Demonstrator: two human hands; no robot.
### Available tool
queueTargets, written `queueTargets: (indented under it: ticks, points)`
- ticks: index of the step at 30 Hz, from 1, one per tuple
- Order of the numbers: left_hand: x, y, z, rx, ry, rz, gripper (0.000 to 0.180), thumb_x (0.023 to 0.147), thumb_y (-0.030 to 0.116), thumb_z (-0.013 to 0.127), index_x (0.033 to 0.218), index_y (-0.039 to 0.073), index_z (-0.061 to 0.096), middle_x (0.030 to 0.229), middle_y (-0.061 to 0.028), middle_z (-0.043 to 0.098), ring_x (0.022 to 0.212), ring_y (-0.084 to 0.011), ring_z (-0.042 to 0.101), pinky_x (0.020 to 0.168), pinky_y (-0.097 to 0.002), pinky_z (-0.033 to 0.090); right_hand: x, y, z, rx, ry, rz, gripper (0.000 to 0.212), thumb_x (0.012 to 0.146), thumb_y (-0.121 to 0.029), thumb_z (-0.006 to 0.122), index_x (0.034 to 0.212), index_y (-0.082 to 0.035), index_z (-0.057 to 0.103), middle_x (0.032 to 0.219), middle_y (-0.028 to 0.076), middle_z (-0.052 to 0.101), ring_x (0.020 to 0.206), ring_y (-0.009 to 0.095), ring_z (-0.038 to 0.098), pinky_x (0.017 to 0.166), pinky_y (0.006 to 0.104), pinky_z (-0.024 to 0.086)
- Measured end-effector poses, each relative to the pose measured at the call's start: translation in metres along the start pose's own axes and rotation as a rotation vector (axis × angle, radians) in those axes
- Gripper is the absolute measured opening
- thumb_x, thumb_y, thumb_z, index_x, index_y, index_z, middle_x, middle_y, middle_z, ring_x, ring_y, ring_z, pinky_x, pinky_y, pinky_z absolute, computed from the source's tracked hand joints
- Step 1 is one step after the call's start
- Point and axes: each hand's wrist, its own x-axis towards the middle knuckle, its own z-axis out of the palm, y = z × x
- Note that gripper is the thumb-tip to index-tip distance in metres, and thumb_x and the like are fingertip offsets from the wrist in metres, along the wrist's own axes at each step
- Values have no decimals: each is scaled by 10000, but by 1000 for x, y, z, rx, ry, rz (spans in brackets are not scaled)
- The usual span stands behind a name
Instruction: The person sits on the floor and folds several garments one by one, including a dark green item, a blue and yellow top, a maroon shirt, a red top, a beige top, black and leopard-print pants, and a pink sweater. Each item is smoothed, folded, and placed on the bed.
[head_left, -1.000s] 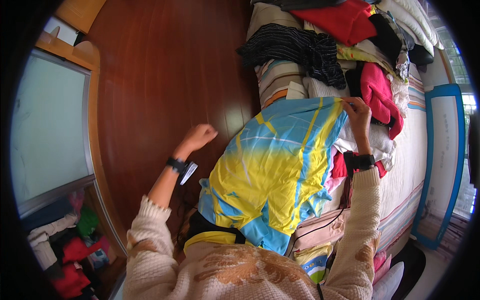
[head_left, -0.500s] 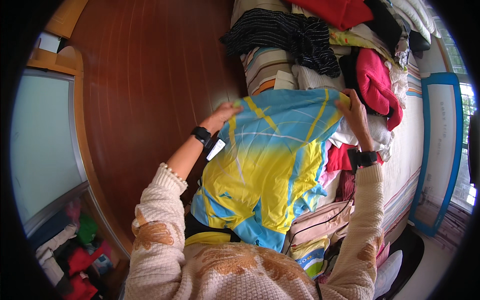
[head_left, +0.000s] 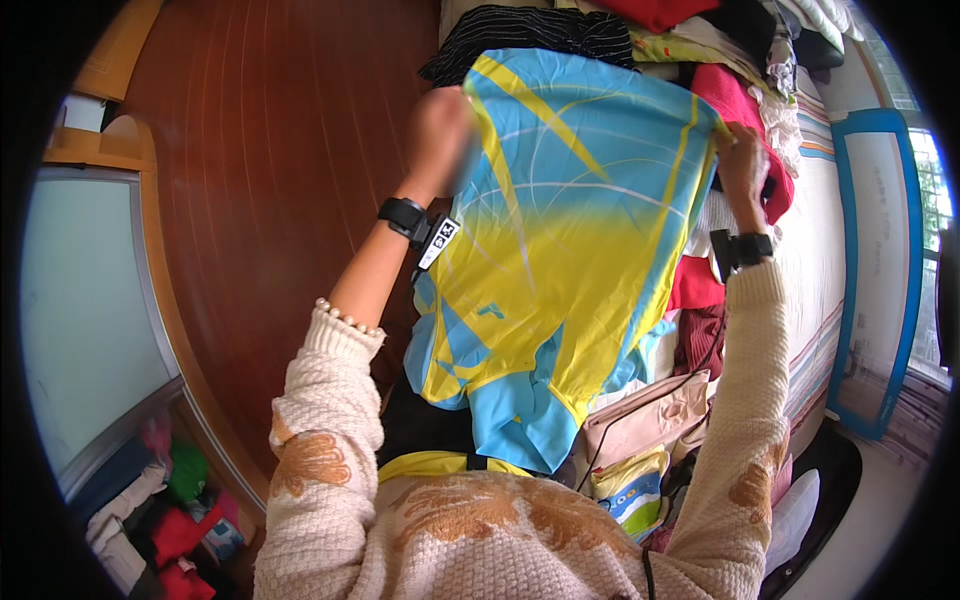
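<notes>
A blue and yellow sports shirt (head_left: pixel 580 250) with thin white lines is spread out in front of me, its far edge raised. At that edge's left side is my left hand (head_left: pixel 438 135), smeared by motion, its fingers closed at the cloth. My right hand (head_left: pixel 743 165) pinches the right side of the same edge. The shirt's near end, with blue sleeves, hangs down toward my waist. A wrist strap with a black device (head_left: pixel 405 218) is on my left wrist, and a similar black one (head_left: pixel 748 248) is on my right.
Piled clothes lie on the striped bed: a black striped garment (head_left: pixel 520 35), a pink one (head_left: pixel 722 95), a red one (head_left: pixel 695 283). Nearer are a beige bag (head_left: pixel 655 412) and a yellow-blue package (head_left: pixel 632 490). A wooden-framed cabinet (head_left: pixel 95 300) stands left; a blue-edged panel (head_left: pixel 875 270) leans right.
Both hands have moved away from me, the right one also slightly right. The shirt has been pulled farther out and stretched flatter, covering part of the black striped garment.
</notes>
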Motion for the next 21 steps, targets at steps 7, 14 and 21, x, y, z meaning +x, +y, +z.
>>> queueTargets:
  ticks: [7, 14, 21]
  points:
    - [-107, -76, -84, 351, -206, -376, 320, 932, 281, 579, 1111, 18, 613, 846, -35, 627, 762, -96, 563, 624, -269, 468, -105, -49, -35, 174, 28, -276, 694, 737, -17, 689, 1366, -39, 397, 1262, 248, 479, 1187, 431, 465, 926, 448, 458]
    - [-290, -53, -148, 246, -115, -1048, 629, 899, 590, 467, 902, -7, 664, 794, -121, 657, 770, -265, 609, 738, -414, 475, -304, -170, -102, 761, -621, -427, 532, 719, -164, 771, 1211, -82, 585, 1233, 159, 518, 1016, 315, 585, 845, 394, 510]
    - [-289, -30, -109, -915, 40, -973, 329, 866, 213, 689, 1135, 43, 606, 1131, -63, 646, 1025, -209, 607, 932, -352, 476, -361, -264, -88, 609, -668, -243, 880, 725, -147, 717, 1456, -57, 236, 1088, 207, 521, 870, 374, 586, 765, 434, 515]
